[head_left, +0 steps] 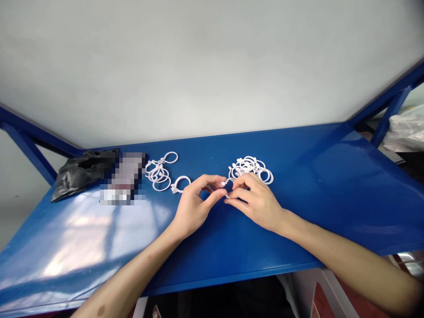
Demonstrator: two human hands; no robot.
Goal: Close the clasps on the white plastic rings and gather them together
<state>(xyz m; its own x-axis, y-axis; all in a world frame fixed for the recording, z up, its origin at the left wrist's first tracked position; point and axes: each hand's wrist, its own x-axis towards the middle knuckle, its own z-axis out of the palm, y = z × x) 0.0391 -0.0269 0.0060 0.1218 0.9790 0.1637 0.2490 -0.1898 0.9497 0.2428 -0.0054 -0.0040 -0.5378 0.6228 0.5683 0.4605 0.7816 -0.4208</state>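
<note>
Between my two hands is a white plastic ring (228, 181) with a small knob-like end, partly covered by fingers. My left hand (196, 201) pinches it from the left with thumb and fingertips. From the right, my right hand (256, 201) grips the same ring, its fingers curled. Just behind my right hand lies a pile of similar white rings (250, 164). Left of my left hand, a few more rings (182, 179) rest close by, and a smaller cluster of rings (159, 175) lies farther left.
A blue metal shelf (212, 256) carries everything, backed by a pale wall (212, 66). At the left are a black plastic bag (76, 174) and a blurred-out flat object (124, 176). Blue posts stand at both ends; a whitish bag (406, 130) is beyond the right one.
</note>
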